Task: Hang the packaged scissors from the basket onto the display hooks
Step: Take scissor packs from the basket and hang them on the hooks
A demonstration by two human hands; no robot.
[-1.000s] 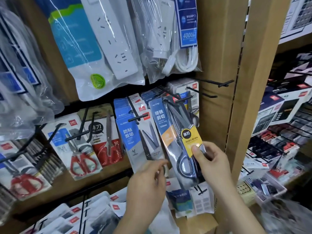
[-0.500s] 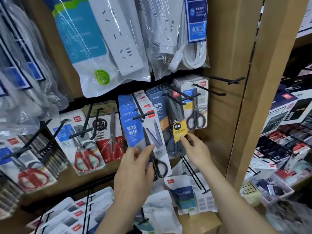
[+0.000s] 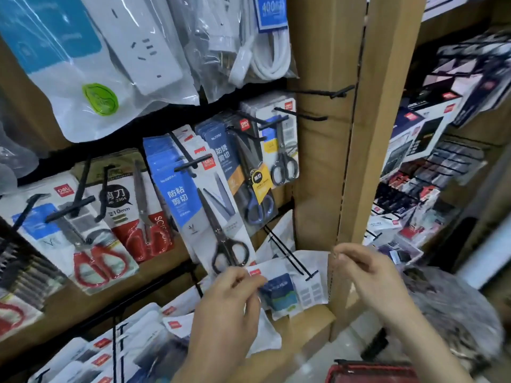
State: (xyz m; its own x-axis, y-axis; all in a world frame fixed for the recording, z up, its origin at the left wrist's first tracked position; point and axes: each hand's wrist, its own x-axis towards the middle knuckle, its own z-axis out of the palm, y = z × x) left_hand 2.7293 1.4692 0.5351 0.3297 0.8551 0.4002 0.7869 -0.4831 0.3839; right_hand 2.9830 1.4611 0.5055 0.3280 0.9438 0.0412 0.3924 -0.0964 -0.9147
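Note:
A dark blue scissors pack with a yellow label hangs on a black hook in the middle row of the display. Left of it hangs a white and blue scissors pack on its own hook. My left hand is just below that pack's bottom edge, fingers loosely curled and holding nothing. My right hand is lower right, in front of the wooden post, also loosely curled and holding nothing. A red basket rim shows at the bottom edge.
Two bare hooks stick out at the upper right of the row. Red-handled scissors packs hang to the left and power strips in bags hang above. A long lower hook carries white packs. Boxed goods fill the right shelf.
My right hand has let go of the dark blue pack, which now hangs on its hook. Both hands have dropped below the row of scissors packs.

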